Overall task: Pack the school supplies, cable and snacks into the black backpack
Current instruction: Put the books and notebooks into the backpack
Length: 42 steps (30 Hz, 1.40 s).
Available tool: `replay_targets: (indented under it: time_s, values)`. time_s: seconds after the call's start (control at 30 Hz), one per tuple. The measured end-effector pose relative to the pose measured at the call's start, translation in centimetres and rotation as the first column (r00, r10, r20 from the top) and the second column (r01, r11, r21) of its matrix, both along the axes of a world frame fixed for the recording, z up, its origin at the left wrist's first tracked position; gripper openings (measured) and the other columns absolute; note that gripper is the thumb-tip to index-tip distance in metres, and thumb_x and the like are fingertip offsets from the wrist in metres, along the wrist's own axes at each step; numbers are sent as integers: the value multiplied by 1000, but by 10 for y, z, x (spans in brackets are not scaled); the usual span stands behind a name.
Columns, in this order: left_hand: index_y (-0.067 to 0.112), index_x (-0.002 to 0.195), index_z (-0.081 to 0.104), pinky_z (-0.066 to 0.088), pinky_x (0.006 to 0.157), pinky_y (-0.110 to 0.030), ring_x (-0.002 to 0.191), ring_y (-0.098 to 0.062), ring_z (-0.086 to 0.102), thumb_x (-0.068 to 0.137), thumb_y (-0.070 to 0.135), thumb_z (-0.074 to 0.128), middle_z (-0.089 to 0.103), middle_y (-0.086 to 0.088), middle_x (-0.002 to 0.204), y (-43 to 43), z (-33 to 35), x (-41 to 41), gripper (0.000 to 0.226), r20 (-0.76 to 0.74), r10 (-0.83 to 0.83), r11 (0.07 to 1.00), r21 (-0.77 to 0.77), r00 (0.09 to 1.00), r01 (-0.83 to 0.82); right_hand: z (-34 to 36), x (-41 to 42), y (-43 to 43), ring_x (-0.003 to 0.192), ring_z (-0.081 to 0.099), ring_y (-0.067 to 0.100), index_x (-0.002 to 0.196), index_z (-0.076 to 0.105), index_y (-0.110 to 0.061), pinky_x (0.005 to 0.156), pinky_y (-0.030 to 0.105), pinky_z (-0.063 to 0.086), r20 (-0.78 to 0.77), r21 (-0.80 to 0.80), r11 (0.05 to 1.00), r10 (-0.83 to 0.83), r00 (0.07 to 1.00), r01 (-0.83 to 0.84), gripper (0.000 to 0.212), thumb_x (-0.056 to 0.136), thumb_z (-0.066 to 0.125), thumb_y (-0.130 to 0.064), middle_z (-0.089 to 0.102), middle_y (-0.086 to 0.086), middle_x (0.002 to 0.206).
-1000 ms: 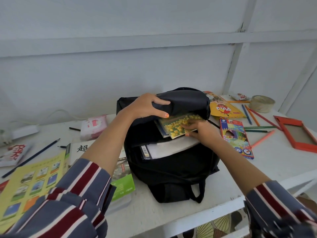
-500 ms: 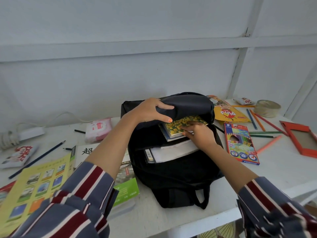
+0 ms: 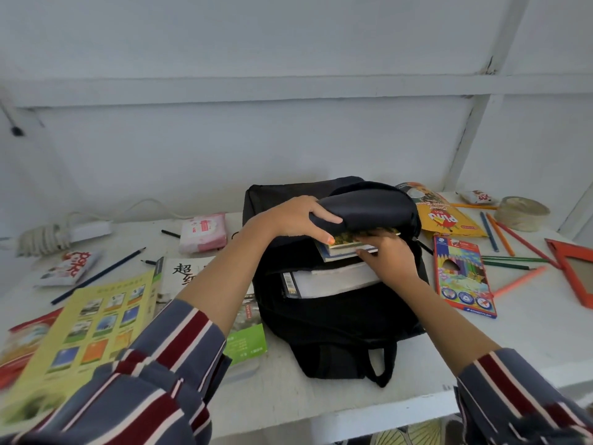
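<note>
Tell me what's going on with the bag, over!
Left hand holds flap open. Right hand grips yellow book, half inside backpack. White book lies just below it.

This looks like a study corner in a plain, home-like room. A white-painted wall [image 3: 288,146] crossed by bare battens [image 3: 256,91] backs a white tabletop [image 3: 529,345] strewn with school things: a box of coloured pencils [image 3: 462,277], loose coloured pencils [image 3: 500,234], a book with Chinese characters [image 3: 179,274], a yellow-green booklet [image 3: 90,332] and a roll of tape [image 3: 521,213]. A black backpack [image 3: 337,322] lies open among them. A yellow snack pouch [image 3: 446,216], a pink tissue pack [image 3: 202,232] and a white power strip [image 3: 86,231] with its coiled cable [image 3: 41,239] give it a household feel.
</note>
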<state>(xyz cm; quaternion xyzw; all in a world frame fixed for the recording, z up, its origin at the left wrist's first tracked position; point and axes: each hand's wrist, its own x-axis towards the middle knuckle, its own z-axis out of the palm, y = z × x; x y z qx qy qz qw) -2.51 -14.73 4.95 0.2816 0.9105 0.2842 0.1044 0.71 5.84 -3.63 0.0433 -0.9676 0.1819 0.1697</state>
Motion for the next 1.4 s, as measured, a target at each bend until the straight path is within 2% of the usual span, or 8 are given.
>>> replay_targets:
  time_s: [0.27,0.53,0.63,0.73,0.93,1.13,1.27,1.4]
  values:
    - [17,109,70,19,105,-22,137,-6,30,82,21,70,54,-3,135,1,-20,37,28,135,26,993,112,990,-42,-1,46,-1,87,63,12,111,69,-16,75,25,48,77,-178,982,82,994,-68,25,89,60,-25,70,0,104]
    - [18,109,69,40,84,-18,92,-12,60,87,16,64,68,9,96,-36,-12,88,23,-30,368,832,457,929,-315,37,81,-47,75,61,6,106,71,-14,72,8,46,95,-322,857,452,887,-402,22,85,66,-16,69,-2,86]
    - [18,111,67,42,78,-18,93,-11,58,89,16,61,66,4,97,-70,-15,107,23,-32,516,752,496,856,-435,51,87,-81,73,61,8,106,71,-11,74,14,48,92,-388,778,567,819,-495,22,85,66,-12,71,3,86]
    - [19,110,68,48,83,-26,99,-14,61,88,22,62,63,-1,120,-109,-24,127,23,-44,630,710,437,776,-552,57,87,-118,75,60,9,107,70,-11,74,14,47,82,-423,720,635,768,-550,22,85,65,-12,69,4,88]
    - [13,113,66,41,87,-25,106,-17,57,88,15,61,61,-6,121,-164,-41,162,26,-36,771,606,347,636,-716,57,61,-194,94,61,13,115,66,-9,83,20,45,134,-404,672,715,686,-621,29,86,63,-12,68,6,106]
    - [14,113,67,42,78,-25,102,-13,57,87,19,60,62,1,115,-192,-57,186,27,-44,830,547,260,556,-796,46,23,-242,108,57,18,120,61,-10,87,22,40,228,-304,667,744,628,-680,34,86,63,-14,61,7,118]
    - [13,111,67,44,80,-27,87,-11,54,88,20,59,63,-3,102,-201,-70,204,25,-42,884,462,237,466,-855,40,3,-261,98,48,10,123,59,-15,71,20,40,257,-345,623,782,568,-702,36,87,62,-13,54,-4,104]
    - [17,105,68,43,70,-28,81,-13,54,88,24,60,60,1,88,-200,-77,223,20,-28,942,332,238,335,-913,40,-16,-276,115,47,19,132,52,-19,90,26,33,316,-316,577,813,489,-753,42,90,59,-16,51,7,122]
